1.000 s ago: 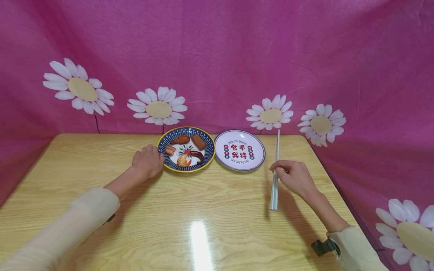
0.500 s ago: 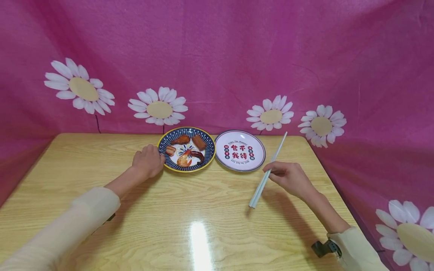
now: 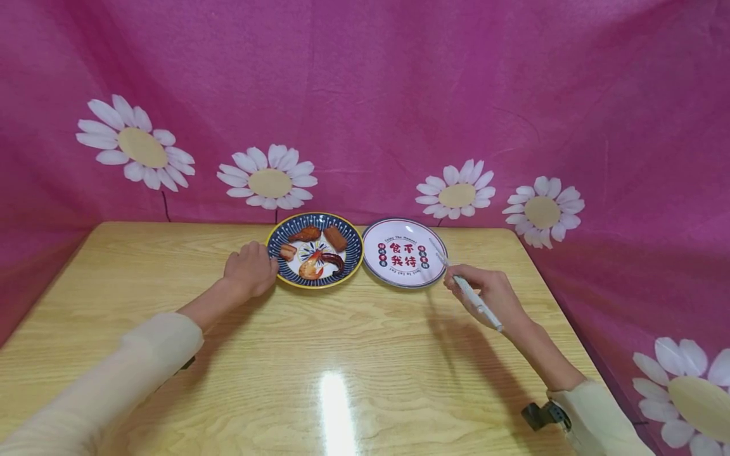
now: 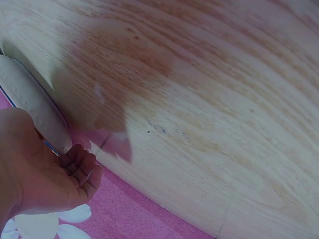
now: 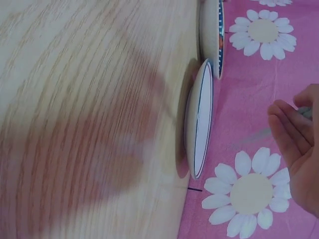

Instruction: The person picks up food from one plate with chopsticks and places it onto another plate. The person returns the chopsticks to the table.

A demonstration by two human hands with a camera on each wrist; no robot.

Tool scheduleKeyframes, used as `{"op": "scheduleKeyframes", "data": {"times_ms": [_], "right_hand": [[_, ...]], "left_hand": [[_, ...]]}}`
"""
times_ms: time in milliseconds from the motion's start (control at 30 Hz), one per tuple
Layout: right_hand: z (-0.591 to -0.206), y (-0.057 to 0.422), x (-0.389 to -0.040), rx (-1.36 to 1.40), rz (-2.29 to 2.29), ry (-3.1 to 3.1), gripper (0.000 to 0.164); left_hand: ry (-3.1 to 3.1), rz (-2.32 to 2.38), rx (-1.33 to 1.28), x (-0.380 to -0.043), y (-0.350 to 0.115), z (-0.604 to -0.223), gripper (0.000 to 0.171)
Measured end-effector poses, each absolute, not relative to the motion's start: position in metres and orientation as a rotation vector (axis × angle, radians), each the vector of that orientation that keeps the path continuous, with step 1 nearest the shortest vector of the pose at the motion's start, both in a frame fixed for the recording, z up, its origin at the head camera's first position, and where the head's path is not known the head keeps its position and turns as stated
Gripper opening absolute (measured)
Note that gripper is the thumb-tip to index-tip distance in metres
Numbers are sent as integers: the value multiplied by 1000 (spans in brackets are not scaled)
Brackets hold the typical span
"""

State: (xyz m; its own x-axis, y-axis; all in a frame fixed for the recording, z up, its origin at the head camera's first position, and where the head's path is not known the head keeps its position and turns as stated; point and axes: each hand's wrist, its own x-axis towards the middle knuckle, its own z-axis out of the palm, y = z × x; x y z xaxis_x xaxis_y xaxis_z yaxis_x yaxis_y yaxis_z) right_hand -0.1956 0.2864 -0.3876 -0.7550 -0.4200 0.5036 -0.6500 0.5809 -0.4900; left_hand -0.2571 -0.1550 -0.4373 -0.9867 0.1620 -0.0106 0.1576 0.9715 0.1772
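Note:
My left hand (image 3: 249, 272) holds the left rim of a blue-patterned plate (image 3: 272, 256) with a yellow edge. In the left wrist view its fingers (image 4: 79, 167) are curled against that rim; the thumb is hidden. Several food pieces lie on the plate: a shrimp (image 3: 310, 268), a drumstick-like piece (image 3: 305, 234), a brown block (image 3: 335, 238), a striped meat chunk (image 3: 288, 253) and a dark curved piece (image 3: 335, 261). Gripped in my right hand (image 3: 493, 294) is a pair of pale chopsticks (image 3: 478, 301), raised above the table, their thin ends blurred over the white plate's right side.
A white plate (image 3: 405, 274) printed with red characters stands right beside the blue-patterned one. Both are near the back edge of the wooden table (image 3: 274, 367). A pink curtain (image 3: 365, 114) with daisies hangs behind and on the sides.
My right hand has turned the chopsticks: their thick ends swung from in front of the hand round toward the wrist, and the thin ends now point over the white plate. The left hand stayed put.

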Motion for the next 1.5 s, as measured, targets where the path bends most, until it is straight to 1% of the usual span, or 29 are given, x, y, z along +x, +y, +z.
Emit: {"op": "scheduleKeyframes", "data": {"times_ms": [67,133,333,533,667,800,933,1000,1200,1500], "right_hand": [[-384,283,-194,884,935,-2436,8],[-382,279,-192,886,920,-2392,8],[-380,270,-190,876,1049,-2324,16],[-380,263,-191,869,1310,-2330,27],[-379,261,-192,850,1369,-2360,30],[-377,258,-194,801,1446,-2390,27],[-375,254,-197,693,1570,-2384,11],[-374,251,-198,654,1617,-2362,7],[-371,245,-203,613,1561,-2351,11],[-348,220,-201,550,1553,-2364,12]], "left_hand": [[3095,275,252,-257,-154,-436,42],[3095,271,256,-256,-154,-435,42],[3095,267,250,-254,-152,-433,41],[3084,249,258,-253,-152,-431,41],[3079,245,254,-254,-152,-432,42],[3078,257,253,-255,-152,-433,42],[3087,263,254,-255,-152,-433,42],[3089,263,252,-255,-152,-433,42],[3082,260,252,-255,-153,-432,43],[3088,258,255,-256,-154,-435,42]]}}
